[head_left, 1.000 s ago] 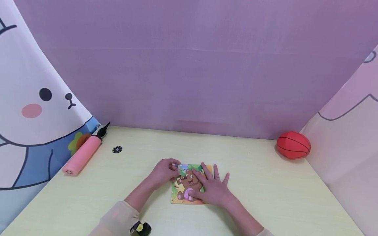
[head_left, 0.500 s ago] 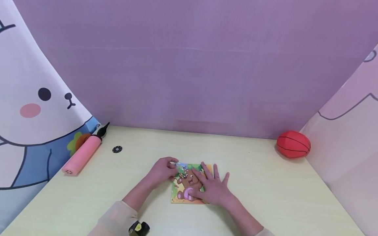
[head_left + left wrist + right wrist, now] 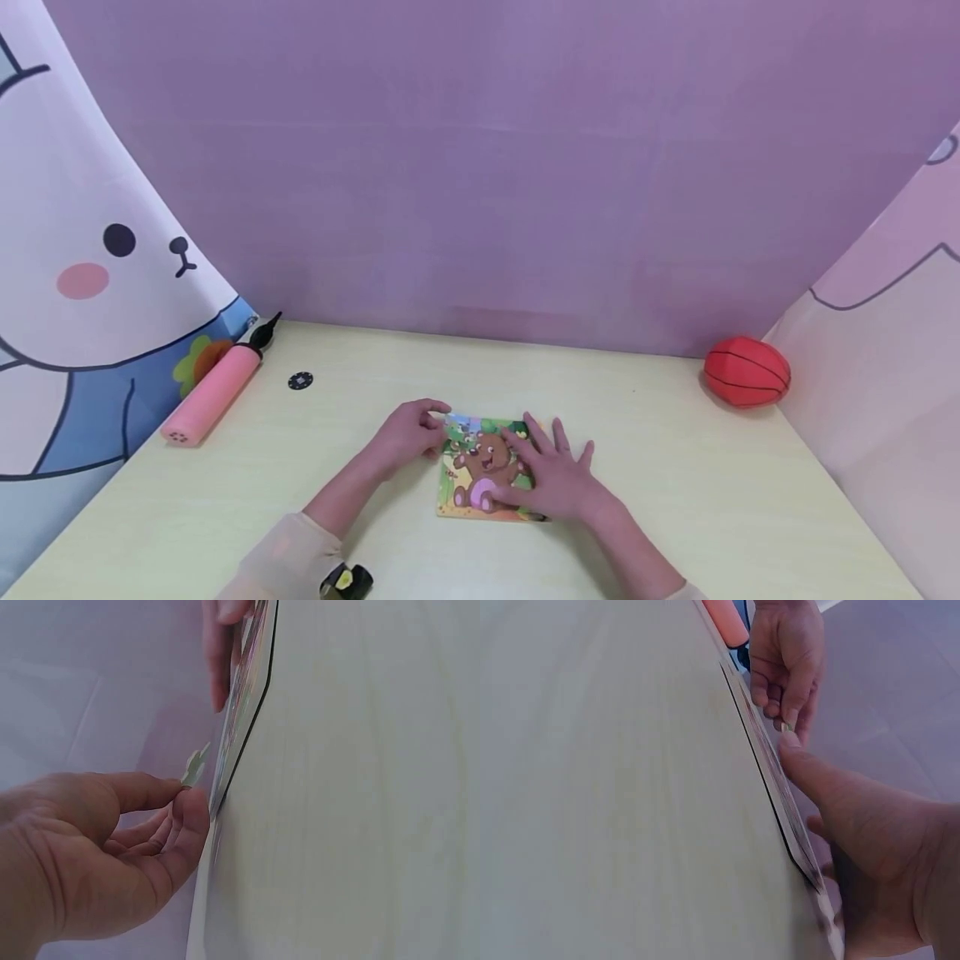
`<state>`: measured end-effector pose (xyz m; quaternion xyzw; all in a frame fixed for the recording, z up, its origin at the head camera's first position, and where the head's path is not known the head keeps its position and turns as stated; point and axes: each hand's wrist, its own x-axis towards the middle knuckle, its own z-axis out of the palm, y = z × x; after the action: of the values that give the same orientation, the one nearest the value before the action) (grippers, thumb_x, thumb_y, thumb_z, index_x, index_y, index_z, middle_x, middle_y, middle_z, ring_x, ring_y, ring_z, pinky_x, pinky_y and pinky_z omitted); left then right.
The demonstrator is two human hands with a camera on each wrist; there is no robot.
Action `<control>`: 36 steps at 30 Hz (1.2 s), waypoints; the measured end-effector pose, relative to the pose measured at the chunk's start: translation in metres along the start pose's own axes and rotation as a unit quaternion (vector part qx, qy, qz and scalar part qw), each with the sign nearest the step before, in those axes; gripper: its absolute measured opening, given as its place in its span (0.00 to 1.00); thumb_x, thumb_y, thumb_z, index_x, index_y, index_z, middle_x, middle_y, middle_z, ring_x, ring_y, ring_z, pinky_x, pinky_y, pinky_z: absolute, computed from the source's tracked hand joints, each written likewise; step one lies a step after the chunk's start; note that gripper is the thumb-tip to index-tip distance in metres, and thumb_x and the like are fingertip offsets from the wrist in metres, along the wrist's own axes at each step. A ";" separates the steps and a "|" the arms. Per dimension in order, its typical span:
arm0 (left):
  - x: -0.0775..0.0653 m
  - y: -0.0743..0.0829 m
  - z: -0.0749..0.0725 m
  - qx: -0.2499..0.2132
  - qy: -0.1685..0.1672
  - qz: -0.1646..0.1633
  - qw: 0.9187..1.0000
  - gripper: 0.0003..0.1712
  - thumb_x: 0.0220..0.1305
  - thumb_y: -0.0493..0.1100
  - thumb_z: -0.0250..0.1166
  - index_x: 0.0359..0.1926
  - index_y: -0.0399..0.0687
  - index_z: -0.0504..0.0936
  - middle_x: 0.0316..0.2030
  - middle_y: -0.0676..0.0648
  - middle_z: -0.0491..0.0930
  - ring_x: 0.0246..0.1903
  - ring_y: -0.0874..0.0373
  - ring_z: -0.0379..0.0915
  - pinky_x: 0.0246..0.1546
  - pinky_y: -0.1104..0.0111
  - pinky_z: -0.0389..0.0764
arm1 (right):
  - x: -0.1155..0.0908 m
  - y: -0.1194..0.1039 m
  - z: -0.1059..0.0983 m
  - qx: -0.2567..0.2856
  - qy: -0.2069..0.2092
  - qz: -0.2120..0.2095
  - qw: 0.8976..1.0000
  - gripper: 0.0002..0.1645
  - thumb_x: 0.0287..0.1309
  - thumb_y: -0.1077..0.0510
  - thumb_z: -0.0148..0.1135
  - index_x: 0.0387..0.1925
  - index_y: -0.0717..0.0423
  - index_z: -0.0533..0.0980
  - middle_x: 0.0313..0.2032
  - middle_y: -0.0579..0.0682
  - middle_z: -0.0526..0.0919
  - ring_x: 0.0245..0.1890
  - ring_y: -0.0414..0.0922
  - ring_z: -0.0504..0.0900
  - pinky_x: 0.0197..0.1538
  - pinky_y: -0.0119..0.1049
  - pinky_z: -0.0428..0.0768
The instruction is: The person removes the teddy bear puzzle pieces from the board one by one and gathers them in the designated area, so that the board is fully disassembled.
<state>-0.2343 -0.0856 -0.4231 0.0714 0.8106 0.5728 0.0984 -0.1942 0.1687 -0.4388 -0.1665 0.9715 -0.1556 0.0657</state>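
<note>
A square jigsaw puzzle [image 3: 480, 492] with a brown bear picture lies flat on the table. Between thumb and index finger, my left hand [image 3: 112, 840] pinches a small puzzle piece [image 3: 195, 766], its pale side showing in the left wrist view. In the head view that left hand [image 3: 405, 436] is at the puzzle's upper left corner, and the piece is hidden there. My right hand [image 3: 562, 479] rests on the right part of the puzzle with its fingers spread, covering some of the picture. From the right wrist view, the right hand [image 3: 885, 855] lies along the puzzle's edge.
On the left of the table lies a pink hand pump [image 3: 213, 396] with a black nozzle. Near it is a round black chip [image 3: 301, 381]. A red ball [image 3: 747, 372] with black lines sits at the back right, close to the purple backdrop [image 3: 480, 208].
My right hand has shifted slightly to the right on the puzzle. My left hand has drawn back a little to the left, uncovering more of the puzzle's left edge.
</note>
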 end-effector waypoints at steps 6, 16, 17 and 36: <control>0.000 -0.001 0.000 -0.004 -0.002 0.004 1.000 0.25 0.62 0.25 0.63 0.61 0.29 0.74 0.35 0.40 0.81 0.28 0.49 0.79 0.31 0.61 0.85 | -0.003 0.004 -0.001 -0.004 -0.015 -0.009 1.000 0.58 0.52 0.16 0.55 0.79 0.33 0.54 0.80 0.51 0.42 0.75 0.71 0.37 0.59 0.84 0.35; -0.002 -0.006 -0.010 0.000 0.015 -0.011 1.000 0.25 0.62 0.26 0.63 0.61 0.31 0.75 0.35 0.42 0.80 0.29 0.51 0.79 0.32 0.61 0.85 | -0.005 0.008 0.005 -0.003 -0.011 -0.018 1.000 0.58 0.54 0.17 0.53 0.80 0.34 0.52 0.80 0.51 0.39 0.75 0.71 0.33 0.59 0.84 0.33; -0.002 -0.007 -0.013 0.000 0.016 -0.010 1.000 0.25 0.62 0.26 0.63 0.61 0.31 0.75 0.35 0.42 0.80 0.29 0.51 0.79 0.33 0.61 0.85 | -0.005 0.008 0.005 -0.003 -0.010 -0.020 1.000 0.58 0.55 0.17 0.53 0.80 0.34 0.51 0.80 0.51 0.39 0.75 0.71 0.33 0.60 0.83 0.33; -0.014 -0.032 -0.074 0.028 0.024 -0.025 0.999 0.28 0.64 0.27 0.60 0.66 0.31 0.70 0.36 0.41 0.79 0.28 0.52 0.77 0.33 0.64 0.83 | -0.005 0.008 0.003 0.005 -0.003 -0.022 1.000 0.57 0.55 0.17 0.52 0.80 0.35 0.52 0.80 0.50 0.41 0.75 0.69 0.33 0.61 0.82 0.32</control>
<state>-0.2385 -0.1667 -0.4280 0.0401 0.8300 0.5487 0.0917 -0.1912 0.1765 -0.4442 -0.1878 0.9667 -0.1613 0.0656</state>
